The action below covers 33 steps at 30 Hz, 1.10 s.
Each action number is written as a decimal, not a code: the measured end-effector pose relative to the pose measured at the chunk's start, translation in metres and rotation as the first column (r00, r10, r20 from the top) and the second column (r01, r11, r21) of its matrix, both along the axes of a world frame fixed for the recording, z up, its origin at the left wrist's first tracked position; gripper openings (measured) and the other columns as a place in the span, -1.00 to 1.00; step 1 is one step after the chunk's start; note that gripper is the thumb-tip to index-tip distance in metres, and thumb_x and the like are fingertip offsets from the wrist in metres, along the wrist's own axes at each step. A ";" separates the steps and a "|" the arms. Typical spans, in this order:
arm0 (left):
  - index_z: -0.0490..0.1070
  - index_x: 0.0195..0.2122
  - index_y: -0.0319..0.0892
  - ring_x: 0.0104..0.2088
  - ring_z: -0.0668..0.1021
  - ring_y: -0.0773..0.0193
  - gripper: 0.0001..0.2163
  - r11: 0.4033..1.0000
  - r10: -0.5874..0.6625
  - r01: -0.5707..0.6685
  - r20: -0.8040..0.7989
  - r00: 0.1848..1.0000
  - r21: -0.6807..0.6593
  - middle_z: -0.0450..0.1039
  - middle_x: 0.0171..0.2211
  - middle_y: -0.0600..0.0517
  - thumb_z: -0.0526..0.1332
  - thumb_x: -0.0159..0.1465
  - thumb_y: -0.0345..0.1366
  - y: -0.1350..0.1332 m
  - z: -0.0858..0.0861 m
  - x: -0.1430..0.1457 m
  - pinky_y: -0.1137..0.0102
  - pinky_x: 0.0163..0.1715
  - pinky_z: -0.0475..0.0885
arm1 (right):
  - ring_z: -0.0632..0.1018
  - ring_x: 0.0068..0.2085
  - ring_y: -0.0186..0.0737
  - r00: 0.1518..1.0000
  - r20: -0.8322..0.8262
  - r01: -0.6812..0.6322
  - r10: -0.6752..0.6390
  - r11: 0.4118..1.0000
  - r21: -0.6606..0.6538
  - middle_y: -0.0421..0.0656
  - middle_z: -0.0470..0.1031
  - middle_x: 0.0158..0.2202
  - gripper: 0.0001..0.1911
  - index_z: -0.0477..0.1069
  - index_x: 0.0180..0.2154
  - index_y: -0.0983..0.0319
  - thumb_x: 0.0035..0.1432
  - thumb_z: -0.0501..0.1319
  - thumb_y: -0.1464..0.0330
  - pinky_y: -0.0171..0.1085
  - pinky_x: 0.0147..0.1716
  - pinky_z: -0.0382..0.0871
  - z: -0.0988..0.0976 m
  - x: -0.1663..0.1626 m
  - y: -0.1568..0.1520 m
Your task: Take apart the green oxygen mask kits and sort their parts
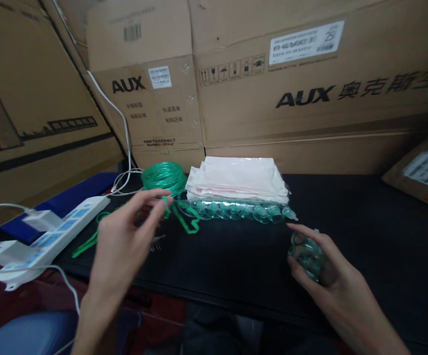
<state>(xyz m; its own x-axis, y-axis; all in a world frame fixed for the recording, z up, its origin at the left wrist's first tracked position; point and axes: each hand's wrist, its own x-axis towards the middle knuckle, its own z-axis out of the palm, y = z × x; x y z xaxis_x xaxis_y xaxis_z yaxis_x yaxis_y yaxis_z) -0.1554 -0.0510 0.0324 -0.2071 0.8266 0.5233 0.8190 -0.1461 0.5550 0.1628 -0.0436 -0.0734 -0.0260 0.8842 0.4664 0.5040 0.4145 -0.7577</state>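
My left hand (132, 227) pinches a bright green cord (190, 226) between thumb and fingertips. The cord's crinkled loose end hangs to the right of the fingers. A row of clear greenish plastic pieces (236, 210), which look like suction cups, lies from near these fingertips towards the right. Whether the cord joins that row is unclear. My right hand (334, 273) is curled around a clump of similar clear plastic pieces (306, 256), just over the black tabletop (236, 266). Its index fingertip is near the right end of the row.
Behind the row lie a stack of white plastic bags (239, 177) and a green tubing coil (164, 177). A white power strip (54, 239) with plugs and cables occupies the left. Large cardboard boxes (243, 118) wall off the back; another box (424, 167) stands right.
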 end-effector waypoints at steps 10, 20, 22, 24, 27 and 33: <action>0.56 -0.23 0.01 -0.29 0.68 0.08 -0.82 0.909 0.403 -0.416 -0.264 0.876 0.008 0.44 -0.67 0.22 0.24 0.36 -0.06 -0.002 -0.009 -0.097 0.36 -0.41 0.15 | 0.59 -0.16 -0.15 0.999 0.038 0.019 -0.020 1.000 0.020 -0.12 0.47 -0.12 -0.54 0.37 0.21 0.07 0.29 0.22 0.32 -0.23 -0.21 0.49 0.000 0.000 0.001; 0.52 0.09 -0.03 0.13 0.54 -0.36 -0.56 0.908 0.380 -0.418 -0.377 0.845 -0.021 0.61 -0.01 -0.01 0.06 0.39 0.07 0.005 -0.017 -0.099 0.11 -0.06 0.38 | 0.60 -0.22 -0.21 0.977 -0.208 -0.080 0.055 0.990 -0.113 -0.15 0.46 -0.13 -0.42 0.26 0.27 0.07 0.25 0.31 0.27 -0.21 -0.16 0.57 0.004 -0.005 -0.003; 0.49 0.12 0.02 0.22 0.47 -0.35 -0.56 0.919 0.380 -0.394 -0.330 0.864 0.027 0.55 0.12 0.07 0.05 0.40 0.09 0.007 -0.013 -0.080 0.07 0.06 0.37 | 0.62 -0.22 -0.23 0.941 -0.327 -0.147 0.084 0.974 -0.172 -0.16 0.45 -0.07 -0.34 0.20 0.28 0.03 0.20 0.36 0.27 -0.19 -0.15 0.60 0.008 -0.007 -0.006; 0.49 0.13 0.06 0.19 0.50 -0.22 -0.61 0.943 0.330 -0.329 -0.273 0.904 0.051 0.53 0.16 0.15 0.10 0.40 0.06 0.007 -0.011 -0.047 0.10 0.07 0.40 | 0.64 -0.21 -0.24 0.905 -0.412 -0.214 0.111 0.953 -0.214 -0.15 0.43 0.01 -0.26 0.16 0.27 -0.01 0.14 0.42 0.27 -0.19 -0.16 0.63 0.013 -0.009 -0.009; 0.61 -0.09 -0.01 -0.06 0.65 0.01 -0.69 0.998 -0.033 0.031 -0.048 0.998 -0.046 0.66 -0.04 0.08 0.20 0.37 0.04 0.004 -0.014 0.020 0.25 -0.10 0.50 | 0.66 -0.20 -0.22 0.886 -0.449 -0.241 0.116 0.942 -0.232 -0.14 0.42 0.07 -0.19 0.13 0.24 -0.03 0.06 0.49 0.29 -0.19 -0.20 0.65 0.018 -0.011 -0.013; 0.64 -0.12 -0.02 -0.33 0.60 0.28 -0.81 0.707 -0.565 0.647 0.322 0.760 -0.286 0.65 -0.26 0.08 0.25 0.40 -0.13 -0.001 -0.046 0.120 0.45 -0.30 0.44 | 0.62 0.06 -0.09 0.916 -0.371 -0.218 0.152 0.966 -0.142 -0.10 0.48 0.12 -0.21 0.12 0.19 -0.02 0.06 0.50 0.33 -0.16 -0.05 0.59 0.006 -0.013 -0.012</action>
